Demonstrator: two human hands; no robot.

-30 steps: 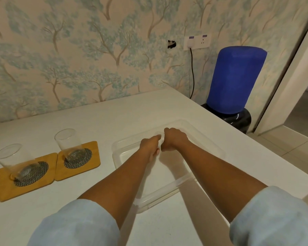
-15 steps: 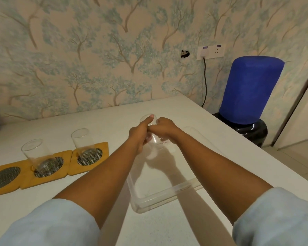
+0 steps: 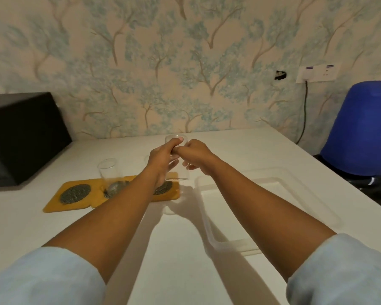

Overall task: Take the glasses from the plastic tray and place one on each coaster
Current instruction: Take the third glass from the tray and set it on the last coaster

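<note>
Since the earlier frame, a clear glass has been lifted out of the plastic tray and is now being held in the air, above the right end of the coaster row and left of the tray. It is being gripped by both hands: the left hand is being wrapped around its left side, with the thumb at the rim, and the right hand is being closed on its right side. A second glass is standing on the middle coaster. The left coaster is lying bare. The right coaster is being partly hidden by the left forearm. All of it is resting on a white table.
</note>
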